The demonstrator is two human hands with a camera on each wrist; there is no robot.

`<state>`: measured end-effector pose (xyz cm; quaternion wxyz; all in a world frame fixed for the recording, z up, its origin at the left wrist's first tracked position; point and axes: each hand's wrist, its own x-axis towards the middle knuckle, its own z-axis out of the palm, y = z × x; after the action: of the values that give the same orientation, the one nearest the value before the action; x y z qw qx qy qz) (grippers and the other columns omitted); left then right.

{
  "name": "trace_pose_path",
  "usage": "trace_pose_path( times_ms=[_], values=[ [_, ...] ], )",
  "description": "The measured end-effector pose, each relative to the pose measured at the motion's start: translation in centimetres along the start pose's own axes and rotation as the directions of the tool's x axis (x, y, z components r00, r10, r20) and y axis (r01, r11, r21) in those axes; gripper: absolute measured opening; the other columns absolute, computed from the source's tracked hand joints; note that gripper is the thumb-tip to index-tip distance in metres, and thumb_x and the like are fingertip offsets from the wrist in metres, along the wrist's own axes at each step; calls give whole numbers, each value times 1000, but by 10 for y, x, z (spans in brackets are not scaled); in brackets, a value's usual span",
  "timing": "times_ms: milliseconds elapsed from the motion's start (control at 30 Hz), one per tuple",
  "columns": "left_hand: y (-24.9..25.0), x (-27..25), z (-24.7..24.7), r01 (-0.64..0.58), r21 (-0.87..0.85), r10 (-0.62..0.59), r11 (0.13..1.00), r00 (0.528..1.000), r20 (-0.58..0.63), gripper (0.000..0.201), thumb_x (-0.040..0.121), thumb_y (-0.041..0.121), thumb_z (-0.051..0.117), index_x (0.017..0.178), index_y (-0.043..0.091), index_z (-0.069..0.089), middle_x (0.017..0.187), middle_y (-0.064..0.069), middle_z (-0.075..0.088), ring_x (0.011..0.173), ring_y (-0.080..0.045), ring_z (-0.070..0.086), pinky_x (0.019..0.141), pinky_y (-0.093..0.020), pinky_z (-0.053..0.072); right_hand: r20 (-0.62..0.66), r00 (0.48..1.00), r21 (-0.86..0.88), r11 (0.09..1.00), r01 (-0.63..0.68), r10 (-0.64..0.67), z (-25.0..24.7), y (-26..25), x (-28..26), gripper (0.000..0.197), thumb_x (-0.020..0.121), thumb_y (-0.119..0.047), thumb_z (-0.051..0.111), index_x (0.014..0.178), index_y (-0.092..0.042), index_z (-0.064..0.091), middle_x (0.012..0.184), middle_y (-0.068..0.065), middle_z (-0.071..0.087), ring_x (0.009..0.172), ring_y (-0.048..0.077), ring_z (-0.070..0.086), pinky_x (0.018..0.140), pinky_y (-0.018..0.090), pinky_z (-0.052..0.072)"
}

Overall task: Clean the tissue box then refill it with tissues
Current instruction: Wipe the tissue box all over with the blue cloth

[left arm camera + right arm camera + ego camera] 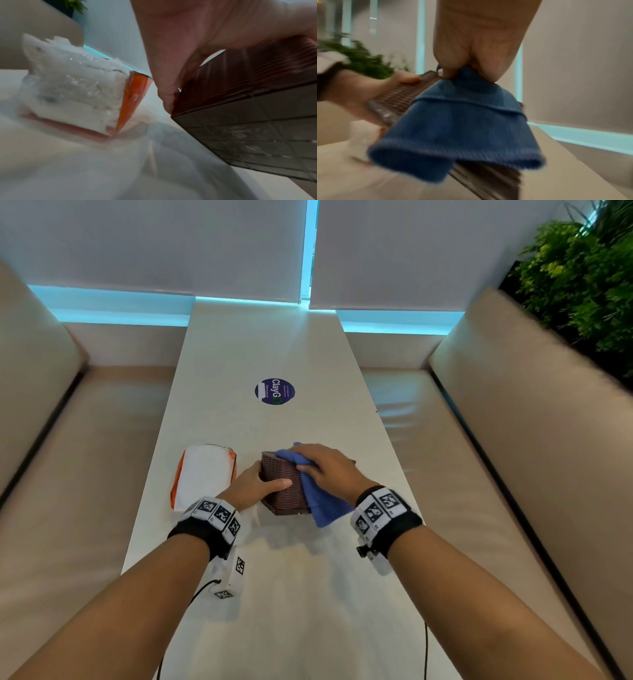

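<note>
A brown woven tissue box is tilted up off the white table, its gridded underside showing. My left hand grips its left side, thumb across the near face and fingers curled round the far edge. My right hand presses a blue cloth against the top and right side of the box, pinching the cloth with the thumb. A pack of white tissues in clear wrap with orange edges lies just left of the box; its torn end shows close by.
A round purple sticker sits on the table further back. Beige bench seats flank the table on both sides. Green plants stand at the far right. Window blinds close off the far end.
</note>
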<state>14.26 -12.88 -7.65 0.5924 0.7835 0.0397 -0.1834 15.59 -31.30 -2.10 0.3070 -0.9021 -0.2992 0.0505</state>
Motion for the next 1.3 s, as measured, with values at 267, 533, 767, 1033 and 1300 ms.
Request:
trace_pose_path(
  times_ms=[267, 533, 767, 1033, 1300],
  values=[
    [-4, 1, -1, 94, -151, -96, 984, 995, -6, 88, 47, 56, 71, 121, 10, 56, 119, -13, 64, 111, -26, 61, 104, -43, 45, -446, 852, 85, 961, -264, 273, 37, 37, -9, 46, 93, -21, 30, 136, -22, 47, 132, 5, 54, 132, 26, 40, 112, 45, 31],
    [4, 3, 14, 134, -225, -162, 965, 980, -114, 59, 75, 45, 72, 116, 4, 63, 112, -13, 69, 103, -25, 65, 99, -38, 49, -348, 840, 30, 900, -435, 417, 54, -9, 5, 52, 102, -25, 27, 150, -10, 14, 160, 9, 8, 149, 26, -1, 122, 38, 1],
    [8, -5, 16, 106, -187, -124, 977, 988, -87, 52, 80, 31, 71, 123, 4, 58, 118, -11, 65, 108, -25, 62, 100, -37, 47, -332, 376, 392, 489, -779, 865, 36, 26, 4, 51, 102, -30, 27, 147, -8, 23, 157, 14, 19, 147, 31, 9, 118, 47, 14],
    [11, -2, 21, 150, -174, -170, 973, 979, -109, 32, 84, 37, 66, 100, 10, 69, 97, -9, 70, 92, -22, 65, 81, -27, 50, -356, 629, 214, 715, -665, 691, 66, -33, -1, 59, 102, -30, 26, 150, -5, 5, 160, 12, 0, 149, 26, -1, 122, 39, 5],
    [7, -1, 13, 178, -242, -197, 954, 979, -55, 51, 80, 37, 70, 122, 10, 59, 120, -11, 66, 110, -25, 62, 104, -42, 45, -310, 677, 225, 744, -630, 667, 38, 29, -12, 52, 103, -25, 28, 151, -13, 12, 160, 8, 9, 148, 30, 4, 121, 44, 11]
  ],
)
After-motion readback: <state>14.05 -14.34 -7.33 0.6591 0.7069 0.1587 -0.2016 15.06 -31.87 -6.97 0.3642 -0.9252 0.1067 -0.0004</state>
